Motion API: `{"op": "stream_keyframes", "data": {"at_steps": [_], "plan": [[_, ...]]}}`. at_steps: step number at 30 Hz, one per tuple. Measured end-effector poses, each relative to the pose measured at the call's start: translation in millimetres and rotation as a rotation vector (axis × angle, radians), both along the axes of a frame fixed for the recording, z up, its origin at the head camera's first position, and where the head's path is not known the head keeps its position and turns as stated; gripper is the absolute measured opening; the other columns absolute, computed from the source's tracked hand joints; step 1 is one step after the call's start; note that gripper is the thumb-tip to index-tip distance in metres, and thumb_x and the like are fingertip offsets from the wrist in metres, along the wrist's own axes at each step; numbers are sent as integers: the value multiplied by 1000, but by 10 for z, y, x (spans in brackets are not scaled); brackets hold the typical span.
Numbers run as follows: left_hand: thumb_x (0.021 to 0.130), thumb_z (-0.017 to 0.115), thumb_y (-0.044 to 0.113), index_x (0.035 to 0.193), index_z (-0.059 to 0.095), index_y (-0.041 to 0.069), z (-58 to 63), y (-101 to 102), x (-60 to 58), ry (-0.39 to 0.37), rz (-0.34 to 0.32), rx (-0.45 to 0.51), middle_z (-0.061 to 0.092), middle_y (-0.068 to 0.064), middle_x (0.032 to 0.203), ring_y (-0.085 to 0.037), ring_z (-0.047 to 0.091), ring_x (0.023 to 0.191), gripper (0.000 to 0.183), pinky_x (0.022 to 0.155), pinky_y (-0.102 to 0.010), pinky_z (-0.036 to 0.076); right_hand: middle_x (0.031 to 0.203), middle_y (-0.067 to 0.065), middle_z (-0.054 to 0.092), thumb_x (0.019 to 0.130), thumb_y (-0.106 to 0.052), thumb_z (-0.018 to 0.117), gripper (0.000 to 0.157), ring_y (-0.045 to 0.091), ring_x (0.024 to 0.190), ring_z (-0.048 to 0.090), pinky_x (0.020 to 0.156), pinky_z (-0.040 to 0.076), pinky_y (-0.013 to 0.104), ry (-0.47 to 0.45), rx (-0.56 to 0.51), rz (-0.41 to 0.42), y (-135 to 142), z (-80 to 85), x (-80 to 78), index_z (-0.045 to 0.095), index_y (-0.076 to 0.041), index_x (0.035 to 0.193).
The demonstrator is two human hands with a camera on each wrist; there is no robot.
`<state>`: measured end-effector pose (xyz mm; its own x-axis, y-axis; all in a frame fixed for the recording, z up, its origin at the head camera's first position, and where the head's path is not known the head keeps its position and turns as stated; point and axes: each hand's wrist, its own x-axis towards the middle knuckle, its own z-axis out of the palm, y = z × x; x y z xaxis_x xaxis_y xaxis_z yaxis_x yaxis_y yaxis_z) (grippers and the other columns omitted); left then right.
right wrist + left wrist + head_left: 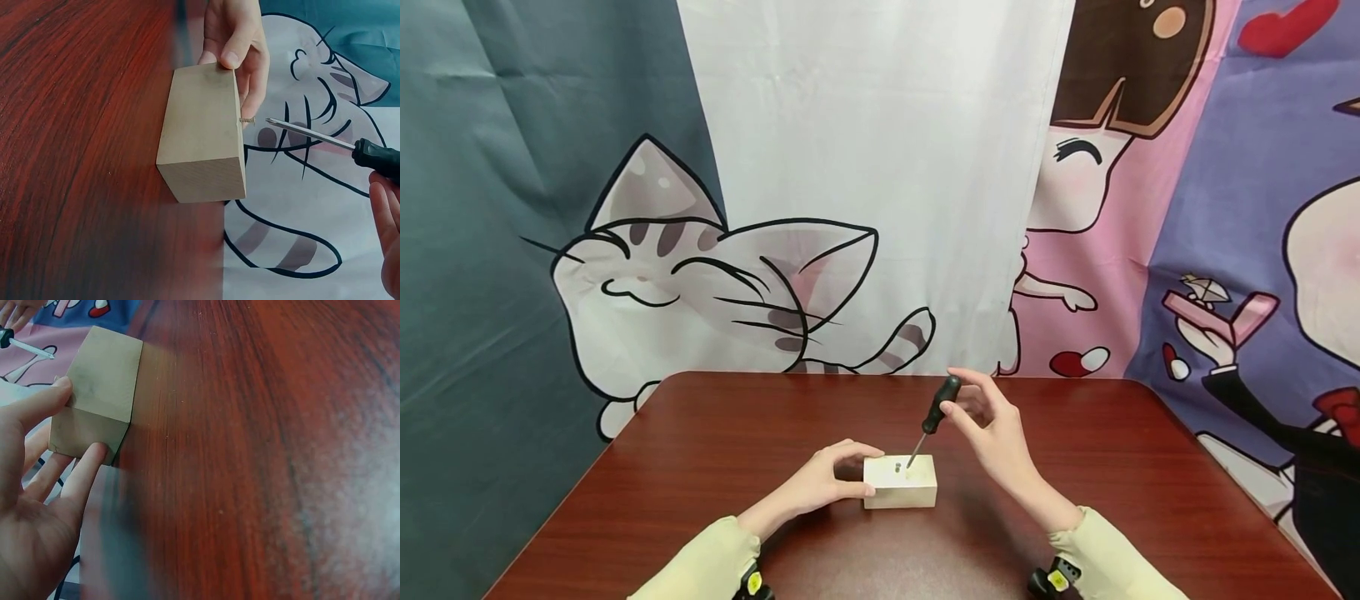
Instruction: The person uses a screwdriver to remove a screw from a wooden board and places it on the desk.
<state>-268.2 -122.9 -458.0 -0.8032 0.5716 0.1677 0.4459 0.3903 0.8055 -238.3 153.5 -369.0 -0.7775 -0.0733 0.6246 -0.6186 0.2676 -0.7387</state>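
head | left grip (822, 480) pinches block (901, 497) | right grip (997, 429), higher, holds tilted screwdriver (940, 407)

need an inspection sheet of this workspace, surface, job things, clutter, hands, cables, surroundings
surface: reddish-brown table, wood-grained
job's things: pale block on the table; screw sticking up from its top; screwdriver, tip apart from the screw
clutter: nothing seen
hands: left hand holds the block's end; right hand holds the screwdriver's handle
cables: nothing seen for certain
surroundings: cartoon-printed curtain behind
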Motion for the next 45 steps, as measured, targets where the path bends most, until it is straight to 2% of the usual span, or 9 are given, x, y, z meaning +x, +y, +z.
{"op": "stream_keyframes", "data": {"at_steps": [7, 11, 16, 24, 33, 39, 45], "plan": [[85, 78, 34, 129, 64, 22, 32, 7, 27, 3, 10, -9, 65, 1, 123, -14, 63, 109, 47, 96, -30, 47, 94, 14, 74, 88, 0, 71, 48, 6, 74, 69, 71, 56, 21, 24, 2, -5, 34, -130, -80, 58, -13, 132], [85, 78, 34, 128, 64, 22, 48, 2, 45, 5, 14, -3, 65, 1, 123, -16, 64, 110, 47, 96, -30, 48, 101, 12, 75, 89, -3, 70, 51, 11, 79, 72, 74, 56, 21, 37, 5, 31, 49, -180, -110, 57, -17, 136], [84, 79, 33, 127, 65, 23, 39, 22, 62, 5, 21, 6, 65, 2, 122, -18, 64, 112, 46, 95, -30, 50, 109, 12, 75, 92, -7, 68, 52, 9, 85, 74, 79, 56, 21, 32, 24, 70, 60, -183, -109, 54, -21, 140], [84, 79, 32, 128, 65, 23, 27, 77, 103, 5, 1, 21, 65, 2, 122, -17, 63, 111, 47, 94, -31, 51, 113, 17, 74, 93, -4, 65, 53, 10, 88, 74, 81, 56, 20, 32, 14, 105, 41, -192, -86, 51, -18, 143], [83, 80, 32, 128, 65, 22, 25, 134, 138, 12, -18, 25, 66, 3, 122, -16, 63, 111, 48, 95, -30, 49, 117, 13, 73, 94, -5, 65, 52, 11, 90, 74, 80, 56, 19, 17, 39, 93, 125, -226, -9, 51, -19, 142], [83, 80, 34, 127, 65, 24, -2, 144, 140, 27, -20, 12, 66, 4, 121, -11, 62, 110, 48, 96, -29, 49, 117, 9, 73, 94, -6, 66, 52, 10, 91, 73, 77, 56, 20, 11, 41, 87, 157, -233, 31, 50, -20, 142], [82, 80, 34, 127, 64, 26, 6, 176, 170, 5, -34, 6, 65, 6, 121, -8, 61, 110, 48, 94, -27, 49, 115, 9, 74, 93, -6, 67, 52, 10, 94, 72, 78, 57, 21, 11, 35, 80, 172, -239, 40, 51, -19, 141]]}}
